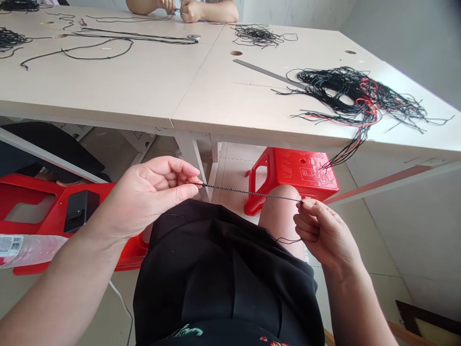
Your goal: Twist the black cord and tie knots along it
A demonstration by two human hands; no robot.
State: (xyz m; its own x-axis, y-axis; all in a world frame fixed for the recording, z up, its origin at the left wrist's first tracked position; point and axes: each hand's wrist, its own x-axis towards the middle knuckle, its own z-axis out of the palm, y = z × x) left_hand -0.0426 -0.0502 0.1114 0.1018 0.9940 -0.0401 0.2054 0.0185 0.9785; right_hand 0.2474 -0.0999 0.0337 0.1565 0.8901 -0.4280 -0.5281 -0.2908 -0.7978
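Observation:
A thin black twisted cord [248,192] is stretched nearly straight above my lap, with a small knot near each end. My left hand [162,187] pinches its left end between thumb and fingers. The right end is held at the knot by my right hand [320,226], whose other fingers are curled in. Loose thin strands hang below my right hand, over the knee and the black skirt [223,269].
On the table [212,108] lie a large bundle of black and red cords [338,89], a metal ruler [266,72] and more black cords [259,35]. Another person's hands [190,10] are at the far edge. Red stools [302,168], a bottle [32,247] and a black box [82,209] are lower.

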